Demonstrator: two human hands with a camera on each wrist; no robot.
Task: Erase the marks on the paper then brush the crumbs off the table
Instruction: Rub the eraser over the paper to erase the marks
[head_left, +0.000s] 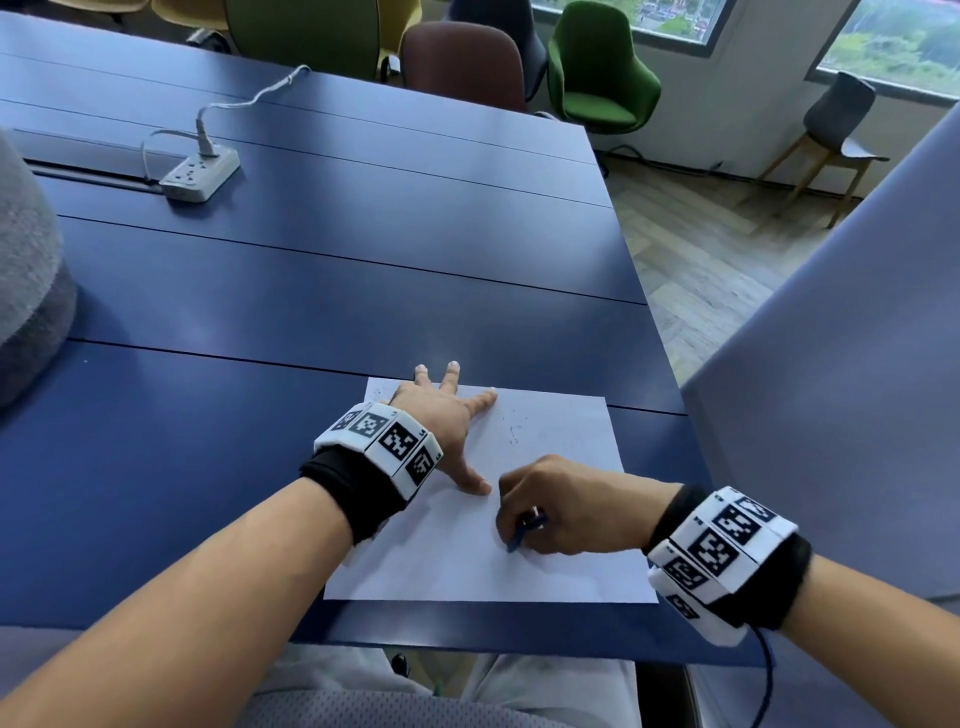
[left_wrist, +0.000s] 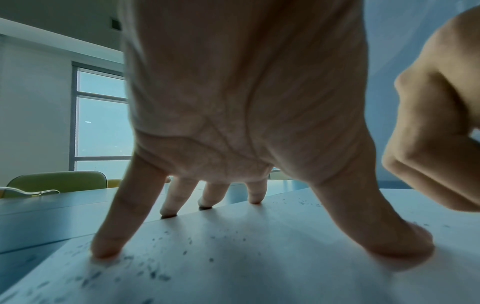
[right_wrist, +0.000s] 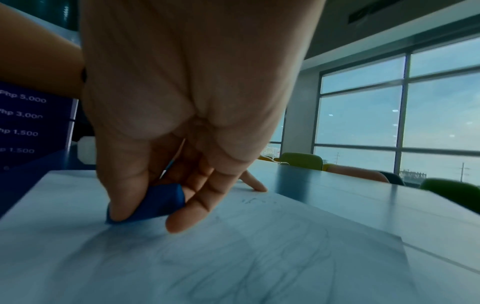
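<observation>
Right hand pinches one blue eraser; spread left hand pins one paper.

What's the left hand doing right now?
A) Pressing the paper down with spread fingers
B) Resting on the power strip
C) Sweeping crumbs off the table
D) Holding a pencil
A: the left hand lies with fingers spread on the paper, while the right hand grips the blue eraser.

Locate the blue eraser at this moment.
In the right wrist view the blue eraser is pinched in the right hand, pressed on the near half of the white paper sheet, right of the left hand.
</observation>
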